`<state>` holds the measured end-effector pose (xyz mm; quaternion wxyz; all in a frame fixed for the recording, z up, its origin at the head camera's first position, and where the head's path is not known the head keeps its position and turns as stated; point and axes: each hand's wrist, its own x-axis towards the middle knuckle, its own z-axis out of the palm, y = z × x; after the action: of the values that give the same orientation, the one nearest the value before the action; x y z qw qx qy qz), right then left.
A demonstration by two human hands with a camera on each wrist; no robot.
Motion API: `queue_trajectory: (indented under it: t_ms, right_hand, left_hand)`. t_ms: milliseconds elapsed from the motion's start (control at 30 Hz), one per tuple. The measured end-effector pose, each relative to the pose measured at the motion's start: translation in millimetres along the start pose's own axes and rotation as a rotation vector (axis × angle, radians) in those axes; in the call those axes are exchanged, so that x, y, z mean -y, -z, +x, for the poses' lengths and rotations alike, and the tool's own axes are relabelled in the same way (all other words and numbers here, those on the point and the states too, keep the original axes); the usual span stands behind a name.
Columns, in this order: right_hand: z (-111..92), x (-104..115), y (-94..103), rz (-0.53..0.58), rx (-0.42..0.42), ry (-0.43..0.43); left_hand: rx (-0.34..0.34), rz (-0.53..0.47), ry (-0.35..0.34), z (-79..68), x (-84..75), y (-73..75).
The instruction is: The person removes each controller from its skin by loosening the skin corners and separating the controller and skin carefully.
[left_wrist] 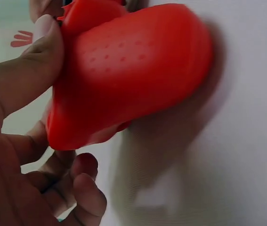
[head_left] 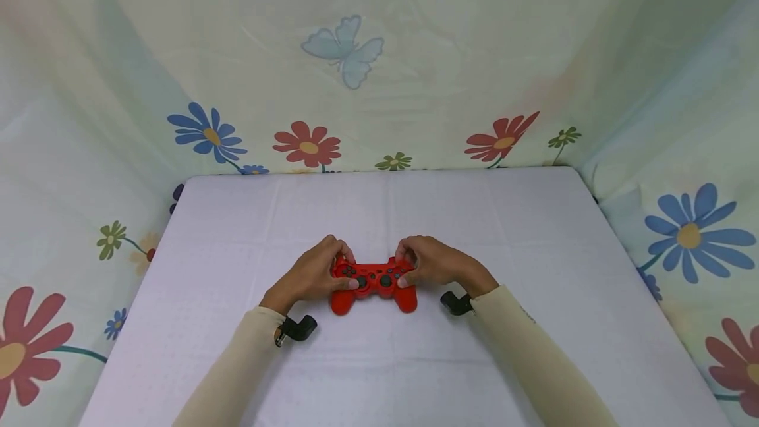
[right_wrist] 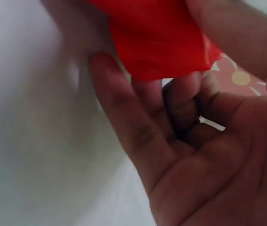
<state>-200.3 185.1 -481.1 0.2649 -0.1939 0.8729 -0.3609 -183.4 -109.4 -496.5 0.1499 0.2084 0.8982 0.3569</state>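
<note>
A red game controller (head_left: 373, 280) with two dark thumbsticks is held between both hands over the middle of the white table, its grips pointing toward the person. On its left end my left hand (head_left: 315, 271) pinches it, thumb on the top face near the left stick and fingers behind. My right hand (head_left: 435, 261) grips the other end the same way, thumb by the right-side buttons. In the left wrist view, a dotted red grip (left_wrist: 138, 56) shows close up, with some fingers curled below. The right wrist view has the controller's red side (right_wrist: 157, 42) between thumb and fingers.
A white cloth covers the table (head_left: 379, 374). Behind and along both sides hangs a curtain (head_left: 427, 51) printed with flowers and a butterfly. Black wrist-worn devices sit at the left wrist (head_left: 299, 328) and the right wrist (head_left: 455, 303), close to the tabletop.
</note>
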Motion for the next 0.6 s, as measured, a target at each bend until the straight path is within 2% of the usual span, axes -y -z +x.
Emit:
queue_trajectory:
  t_ms: [133,367,467,600]
  right_hand:
    - [-0.2,-2.7,0.3,0.001,0.027,0.043]
    - [-5.8,-3.7,-4.5,-0.025,-0.025,0.172]
    - [-8.3,-5.6,-7.5,-0.038,-0.054,0.206]
    - [-12.8,-10.0,-11.2,-0.08,-0.109,0.198]
  left_hand:
    - [0.047,0.017,-0.002,2.8,-1.2,3.8]
    - [0.095,0.033,-0.001,5.7,-2.5,7.4]
    - [0.074,0.036,-0.009,4.6,-3.6,6.1]
    - [-0.007,0.043,-0.046,-1.4,-3.2,-2.0]
